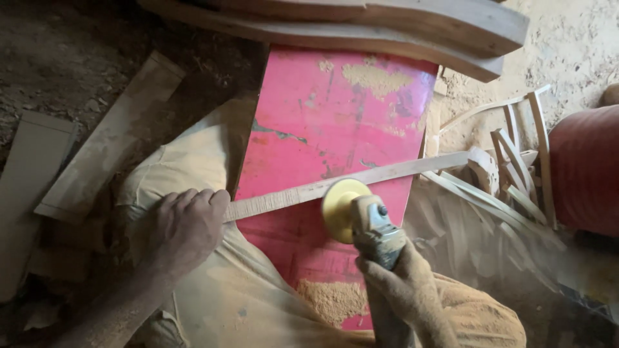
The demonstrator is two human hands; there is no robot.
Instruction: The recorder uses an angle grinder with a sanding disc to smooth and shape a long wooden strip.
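We have our left hand closed in a fist around the near end of a long thin wooden strip, which lies slantwise across the red board, running from its left edge up past its right edge toward the pile of offcut slats. Our right hand, caked in dust, is wrapped tight round the body of a small sander, and its yellow disc sits against the strip's lower edge, just left of the board's middle. We judge the sanding to be well under way: heaps of sawdust lie at the board's near edge and more near its far edge. How much of the strip is already smooth we cannot tell; the stretch between the disc and our left fist shows a fine grain, and the long run toward the right edge looks much the same. Thick curved planks cross the far edge of the board.
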